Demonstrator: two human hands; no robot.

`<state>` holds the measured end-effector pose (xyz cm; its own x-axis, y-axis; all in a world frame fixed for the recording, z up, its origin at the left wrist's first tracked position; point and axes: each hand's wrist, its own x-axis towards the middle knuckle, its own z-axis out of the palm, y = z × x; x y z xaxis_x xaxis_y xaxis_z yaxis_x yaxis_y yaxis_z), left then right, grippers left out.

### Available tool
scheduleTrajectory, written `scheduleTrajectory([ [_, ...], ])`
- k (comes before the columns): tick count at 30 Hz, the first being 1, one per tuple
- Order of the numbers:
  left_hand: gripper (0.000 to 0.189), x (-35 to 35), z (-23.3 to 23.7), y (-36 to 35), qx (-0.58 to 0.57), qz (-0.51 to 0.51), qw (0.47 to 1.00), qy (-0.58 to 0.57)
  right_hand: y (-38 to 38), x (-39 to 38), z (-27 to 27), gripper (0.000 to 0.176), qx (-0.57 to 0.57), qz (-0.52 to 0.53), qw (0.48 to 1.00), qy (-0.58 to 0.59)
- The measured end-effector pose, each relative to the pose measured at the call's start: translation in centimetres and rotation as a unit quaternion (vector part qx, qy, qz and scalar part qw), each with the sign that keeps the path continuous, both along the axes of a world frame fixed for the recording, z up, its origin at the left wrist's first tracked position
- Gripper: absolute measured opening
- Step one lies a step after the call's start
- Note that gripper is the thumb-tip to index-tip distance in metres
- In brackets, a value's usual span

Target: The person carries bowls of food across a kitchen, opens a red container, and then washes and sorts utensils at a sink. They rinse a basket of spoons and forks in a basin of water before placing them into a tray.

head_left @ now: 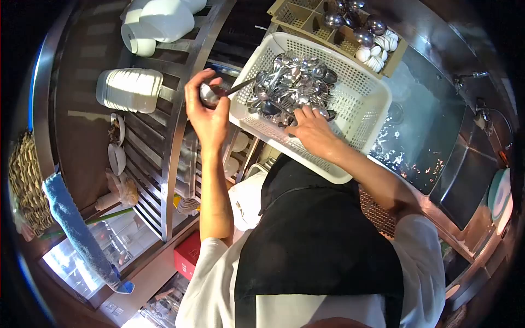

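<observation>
A white perforated plastic basket tilts in front of my apron, with a heap of shiny metal cutlery, mostly spoons, toward its left side. My left hand is beside the basket's left rim, its fingers curled around a metal spoon. That spoon's rounded bowl shows between thumb and fingers, and a dark handle points right over the rim. Inside the basket, my right hand reaches down onto the near edge of the heap. Its fingers are bent among the spoons, and what the fingertips grip is hidden.
A divided tan rack with spoons stands behind the basket. On the right is a water-filled sink with taps. White bowls and stacked white containers rest on the slatted metal shelf to the left, where a blue cloth hangs.
</observation>
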<state>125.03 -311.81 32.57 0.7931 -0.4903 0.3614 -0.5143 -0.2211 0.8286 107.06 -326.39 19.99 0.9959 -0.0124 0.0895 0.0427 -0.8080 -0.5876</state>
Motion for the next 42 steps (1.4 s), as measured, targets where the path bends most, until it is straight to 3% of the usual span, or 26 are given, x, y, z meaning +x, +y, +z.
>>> scheduleTrajectory([
  [2, 0.052, 0.6, 0.8, 1.5, 0.036, -0.024, 0.999, -0.03, 1.0, 0.6, -0.4, 0.016, -0.092, 0.007, 0.996, -0.004],
  [5, 0.045, 0.4, 0.6, 2.8, 0.118, -0.078, 0.982, -0.126, -0.5, 1.9, 2.0, 0.007, -0.076, 0.057, 0.994, 0.052],
  [7, 0.053, -0.8, 0.8, 3.4, 0.127, -0.115, 0.984, -0.043, -1.2, 3.2, 5.7, 0.005, -0.034, 0.055, 0.997, 0.046],
  [9, 0.071, -1.3, 0.6, 4.0, 0.146, -0.175, 0.973, -0.019, -0.5, 5.5, 8.5, 0.013, 0.271, -0.078, 0.947, 0.152],
  [10, 0.077, -1.7, 0.3, 4.1, 0.132, -0.173, 0.976, 0.002, 0.3, 6.3, 8.1, 0.02, 0.347, -0.104, 0.928, 0.088],
  [11, 0.082, -1.9, -0.1, 4.1, 0.118, -0.172, 0.978, 0.023, 1.6, 7.6, 7.0, 0.017, 0.483, -0.136, 0.863, 0.053],
  [13, 0.088, -1.4, -1.8, 4.4, 0.082, -0.144, 0.986, 0.03, 2.8, 9.0, 8.9, 0.019, 0.548, -0.11, 0.823, 0.105],
  [14, 0.083, -0.8, -2.5, 4.8, 0.073, -0.14, 0.987, 0.036, 2.8, 9.5, 6.9, 0.024, 0.548, -0.025, 0.832, 0.08],
  [15, 0.078, -0.1, -3.4, 5.2, 0.063, -0.136, 0.988, 0.043, 3.5, 10.1, 6.4, 0.026, 0.612, -0.022, 0.786, 0.087],
  [17, 0.061, 1.3, -5.3, 6.2, 0.078, -0.141, 0.982, 0.093, 4.0, 11.6, 5.0, 0.026, 0.626, -0.107, 0.769, 0.071],
  [18, 0.05, 1.9, -6.3, 6.6, 0.075, -0.116, 0.985, 0.1, 3.9, 12.3, 2.8, 0.025, 0.594, -0.173, 0.786, 0.014],
  [19, 0.051, 2.1, -6.3, 6.8, 0.073, -0.061, 0.994, 0.044, 3.8, 13.6, 0.3, 0.027, 0.449, -0.329, 0.831, -0.002],
  [21, 0.042, 3.9, -8.5, 8.1, 0.02, 0.013, 0.999, 0.029, 3.5, 14.1, -1.5, 0.031, 0.249, -0.28, 0.924, 0.083],
  [24, 0.043, 5.8, -8.5, 8.1, -0.021, 0.042, 0.998, 0.049, 5.4, 14.2, -3.6, 0.035, 0.203, -0.282, 0.937, 0.046],
  [25, 0.044, 6.4, -8.1, 7.6, -0.035, 0.032, 0.997, 0.056, 5.2, 14.3, -1.8, 0.033, 0.222, -0.31, 0.924, 0.001],
  [27, 0.045, 6.9, -6.7, 6.5, -0.045, 0.02, 0.998, 0.045, 3.7, 13.2, 3.1, 0.033, 0.365, -0.326, 0.871, -0.038],
  [29, 0.048, 6.8, -4.7, 4.4, -0.05, 0.004, 0.999, 0.008, 2.3, 11.6, 8.5, 0.021, 0.449, -0.316, 0.832, -0.075],
  [31, 0.049, 6.7, -3.8, 1.5, -0.14, -0.042, 0.987, 0.071, 0.5, 10.1, 11.5, 0.02, 0.428, -0.325, 0.836, -0.113],
  [32, 0.047, 6.9, -3.8, 0.2, -0.125, -0.074, 0.988, 0.042, -0.2, 9.4, 12.8, 0.021, 0.419, -0.321, 0.843, -0.104],
  [35, 0.038, 5.2, -3.9, -4.7, -0.111, -0.155, 0.981, 0.038, -0.1, 9.4, 11.3, 0.021, 0.417, -0.345, 0.831, -0.125],
  [37, 0.029, 2.5, -2.4, -7.6, -0.115, -0.25, 0.95, 0.146, 0.4, 9.3, 10.4, 0.026, 0.388, -0.399, 0.828, -0.068],
  [38, 0.025, 2.4, -3.5, -8.6, -0.095, -0.305, 0.931, 0.178, 0.3, 8.9, 9.7, 0.027, 0.475, -0.414, 0.77, -0.098],
  [39, 0.033, 2.8, -5.5, -9.8, -0.092, -0.359, 0.905, 0.207, 0.0, 8.2, 8.8, 0.028, 0.554, -0.426, 0.703, -0.132],
  [41, 0.05, 2.7, -5.7, -10.6, -0.118, -0.457, 0.792, 0.389, -0.7, 6.7, 7.5, 0.029, 0.702, -0.356, 0.571, -0.234],
  [42, 0.066, 3.3, -7.2, -11.0, -0.079, -0.518, 0.754, 0.397, -1.4, 5.8, 5.7, 0.031, 0.728, -0.304, 0.562, -0.249],
])
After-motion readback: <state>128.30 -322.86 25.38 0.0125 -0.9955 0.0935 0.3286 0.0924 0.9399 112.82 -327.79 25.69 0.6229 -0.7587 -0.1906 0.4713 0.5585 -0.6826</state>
